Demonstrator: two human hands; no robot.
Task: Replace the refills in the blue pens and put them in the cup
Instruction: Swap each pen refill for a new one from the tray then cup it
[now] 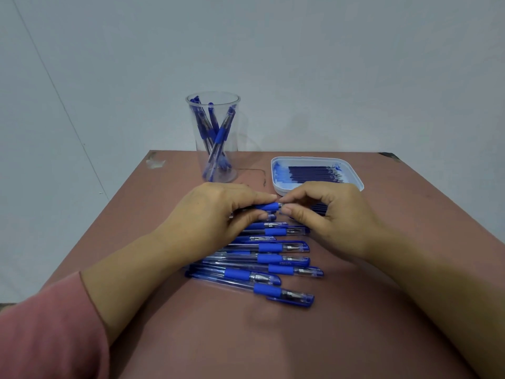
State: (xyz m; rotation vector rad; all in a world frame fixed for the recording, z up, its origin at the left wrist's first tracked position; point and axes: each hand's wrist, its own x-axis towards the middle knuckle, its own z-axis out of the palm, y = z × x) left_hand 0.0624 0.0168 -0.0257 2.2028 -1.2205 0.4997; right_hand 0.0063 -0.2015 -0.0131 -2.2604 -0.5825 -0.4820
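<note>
Your left hand [221, 212] pinches a blue pen [269, 207] by its grip while your right hand [325, 214] pinches its tip, above the tabletop's [396, 242] middle.

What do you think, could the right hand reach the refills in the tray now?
Probably yes: the refills lie in the tray just beyond the right hand, nothing between, though that hand pinches the held pen and must release it first.

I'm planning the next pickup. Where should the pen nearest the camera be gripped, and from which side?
Probably pinch the nearest pen across its blue rubber sleeve, from above: it lies flat on the table, and the neighbouring pen crowds its far side.
</note>
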